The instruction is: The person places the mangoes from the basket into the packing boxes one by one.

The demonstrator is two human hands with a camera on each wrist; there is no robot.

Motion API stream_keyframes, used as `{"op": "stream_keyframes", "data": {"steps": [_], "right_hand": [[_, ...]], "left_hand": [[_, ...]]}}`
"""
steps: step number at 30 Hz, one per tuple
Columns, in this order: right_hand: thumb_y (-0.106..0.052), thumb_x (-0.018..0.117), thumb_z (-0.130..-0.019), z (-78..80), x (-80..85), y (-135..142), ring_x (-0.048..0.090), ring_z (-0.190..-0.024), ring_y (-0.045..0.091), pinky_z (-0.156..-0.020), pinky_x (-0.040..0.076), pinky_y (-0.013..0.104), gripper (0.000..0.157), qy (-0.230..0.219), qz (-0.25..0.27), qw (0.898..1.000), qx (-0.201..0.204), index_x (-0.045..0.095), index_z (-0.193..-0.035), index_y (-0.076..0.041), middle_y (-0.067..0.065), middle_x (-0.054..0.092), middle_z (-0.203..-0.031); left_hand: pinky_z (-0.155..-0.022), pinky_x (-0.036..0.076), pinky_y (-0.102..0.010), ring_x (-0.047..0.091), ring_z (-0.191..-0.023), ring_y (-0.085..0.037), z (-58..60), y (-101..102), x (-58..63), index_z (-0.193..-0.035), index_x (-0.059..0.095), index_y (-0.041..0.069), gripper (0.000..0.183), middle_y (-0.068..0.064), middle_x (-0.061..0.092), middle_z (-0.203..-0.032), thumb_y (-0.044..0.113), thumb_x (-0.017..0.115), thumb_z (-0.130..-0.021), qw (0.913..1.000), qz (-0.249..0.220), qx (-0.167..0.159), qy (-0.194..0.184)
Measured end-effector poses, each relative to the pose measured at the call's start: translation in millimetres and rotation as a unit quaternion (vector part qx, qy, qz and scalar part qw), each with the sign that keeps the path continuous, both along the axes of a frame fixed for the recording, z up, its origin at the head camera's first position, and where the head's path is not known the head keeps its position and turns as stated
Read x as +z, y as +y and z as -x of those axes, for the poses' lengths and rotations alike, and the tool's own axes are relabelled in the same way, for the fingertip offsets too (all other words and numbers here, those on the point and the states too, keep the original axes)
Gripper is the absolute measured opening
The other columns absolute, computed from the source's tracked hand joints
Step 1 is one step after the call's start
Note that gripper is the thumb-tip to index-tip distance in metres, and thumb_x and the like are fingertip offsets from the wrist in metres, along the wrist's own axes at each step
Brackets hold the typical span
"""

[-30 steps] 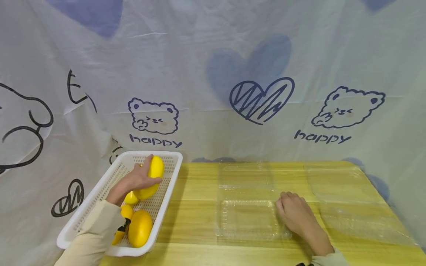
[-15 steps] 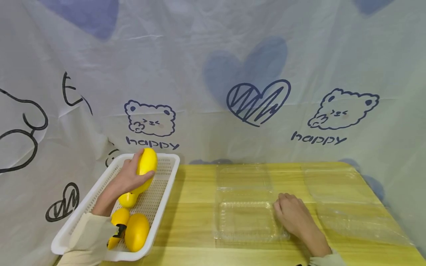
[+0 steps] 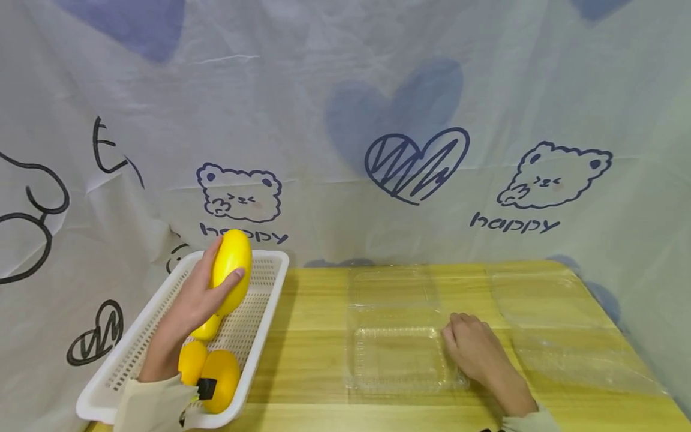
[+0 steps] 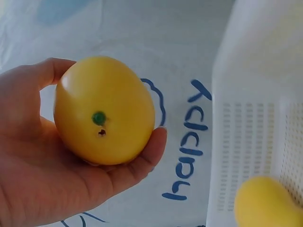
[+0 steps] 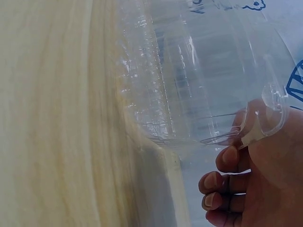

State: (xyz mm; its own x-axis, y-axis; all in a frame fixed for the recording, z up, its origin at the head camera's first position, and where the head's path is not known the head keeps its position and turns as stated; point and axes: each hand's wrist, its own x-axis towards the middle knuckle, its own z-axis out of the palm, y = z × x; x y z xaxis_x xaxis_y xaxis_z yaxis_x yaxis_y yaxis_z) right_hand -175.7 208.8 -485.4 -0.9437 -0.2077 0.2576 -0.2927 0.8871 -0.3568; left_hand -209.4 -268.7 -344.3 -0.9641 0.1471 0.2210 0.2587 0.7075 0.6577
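A yellow mango (image 3: 232, 249) with a small green stem end is gripped by my left hand (image 3: 189, 306), fingers on one side and thumb on the other. The hand holds it above the far part of a white perforated basket (image 3: 264, 327). In the left wrist view the mango (image 4: 104, 90) rests against the palm. At the table's middle, a clear plastic clamshell box (image 3: 396, 360) lies with its lid folded back. My right hand (image 3: 477, 348) pinches its right edge between thumb and forefinger; the other fingers are curled, as the right wrist view shows at the box rim (image 5: 270, 125).
Inside the basket lie several more yellow fruits, among them a large one (image 3: 224, 366) near the front and a smaller one (image 3: 205, 330) behind. More clear plastic packaging (image 3: 583, 360) lies on the right of the wooden table (image 3: 308, 360). A printed cloth (image 3: 324, 210) hangs behind.
My left hand has lifted the mango up from inside the basket, slightly to the left and towards me. My right hand has stayed at the box edge.
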Motion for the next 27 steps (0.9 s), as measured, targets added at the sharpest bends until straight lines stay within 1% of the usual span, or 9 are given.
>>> {"op": "stream_keyframes", "data": {"steps": [3,8,13,15,18,21,23,25,27], "right_hand": [[-0.009,0.046,-0.101,0.6,1.2,1,0.045,-0.067,0.017,-0.074,0.048,0.046,0.032,-0.004,0.001,1.000,0.001,0.045,-0.070,-0.016,-0.001,0.043,-0.067],[-0.009,0.047,-0.102,-0.2,-0.1,2,0.048,-0.070,0.017,-0.078,0.051,0.050,0.031,-0.009,0.002,1.000,-0.002,0.046,-0.072,-0.016,-0.002,0.045,-0.069],[-0.009,0.047,-0.102,0.3,-0.5,2,0.043,-0.067,0.017,-0.072,0.046,0.043,0.032,-0.016,0.002,1.000,0.002,0.044,-0.071,-0.016,-0.002,0.041,-0.067],[-0.009,0.047,-0.102,0.1,-0.4,2,0.044,-0.067,0.017,-0.072,0.046,0.043,0.032,-0.010,0.001,1.000,0.003,0.044,-0.071,-0.016,-0.002,0.041,-0.067],[-0.008,0.047,-0.102,0.0,0.1,3,0.046,-0.068,0.018,-0.073,0.047,0.045,0.032,-0.003,0.001,1.000,0.002,0.044,-0.071,-0.016,-0.002,0.041,-0.067],[-0.008,0.047,-0.102,0.7,-0.4,2,0.045,-0.068,0.017,-0.074,0.047,0.045,0.032,-0.003,0.003,1.000,0.002,0.044,-0.071,-0.016,-0.002,0.041,-0.067],[-0.008,0.047,-0.102,1.3,-1.1,1,0.042,-0.066,0.016,-0.072,0.046,0.043,0.032,-0.008,0.004,1.000,0.003,0.044,-0.071,-0.016,-0.002,0.040,-0.066],[-0.008,0.047,-0.102,0.9,-1.6,1,0.044,-0.067,0.016,-0.074,0.048,0.044,0.032,-0.010,0.001,1.000,0.000,0.044,-0.071,-0.016,-0.002,0.041,-0.067],[-0.009,0.047,-0.102,-0.5,-1.1,1,0.057,-0.075,0.024,-0.082,0.052,0.050,0.028,-0.009,0.004,1.000,-0.004,0.053,-0.074,-0.012,0.004,0.057,-0.075]], "left_hand": [[-0.092,0.047,-0.060,0.052,-0.113,-0.041,-5.8,2,0.0,-0.167,0.003,0.020,0.082,-0.027,0.029,-0.159,0.038,0.054,-0.106,0.9996,-0.026,0.008,0.000],[-0.098,0.043,-0.064,0.048,-0.120,-0.043,-13.5,8,-0.5,-0.167,0.003,0.024,0.082,-0.021,0.023,-0.165,0.038,0.056,-0.105,0.9980,-0.055,0.028,0.013],[-0.100,0.041,-0.065,0.045,-0.123,-0.044,-20.7,15,-0.2,-0.166,0.002,0.032,0.081,-0.017,0.019,-0.168,0.034,0.056,-0.106,0.9940,-0.097,0.039,0.032],[-0.100,0.044,-0.058,0.045,-0.123,-0.040,-23.4,17,0.6,-0.165,0.002,0.036,0.080,-0.014,0.019,-0.168,0.032,0.056,-0.106,0.9912,-0.120,0.041,0.040],[-0.100,0.045,-0.038,0.044,-0.124,-0.030,-25.6,20,2.0,-0.164,0.003,0.040,0.079,-0.006,0.019,-0.168,0.029,0.056,-0.107,0.9854,-0.155,0.041,0.059],[-0.095,0.044,-0.021,0.043,-0.121,-0.022,-26.0,21,2.3,-0.164,0.005,0.040,0.077,-0.002,0.021,-0.167,0.025,0.055,-0.107,0.9794,-0.181,0.039,0.081],[-0.094,0.043,-0.016,0.043,-0.120,-0.020,-26.4,21,1.4,-0.165,0.007,0.039,0.076,-0.001,0.021,-0.167,0.024,0.054,-0.107,0.9764,-0.193,0.034,0.089],[-0.093,0.043,-0.016,0.044,-0.118,-0.020,-26.9,21,-0.6,-0.165,0.008,0.038,0.075,-0.002,0.023,-0.166,0.022,0.054,-0.107,0.9751,-0.198,0.032,0.096],[-0.092,0.043,-0.017,0.044,-0.116,-0.019,-27.0,24,-3.2,-0.165,0.010,0.039,0.075,-0.003,0.027,-0.164,0.021,0.054,-0.107,0.9732,-0.204,0.035,0.100]]}}
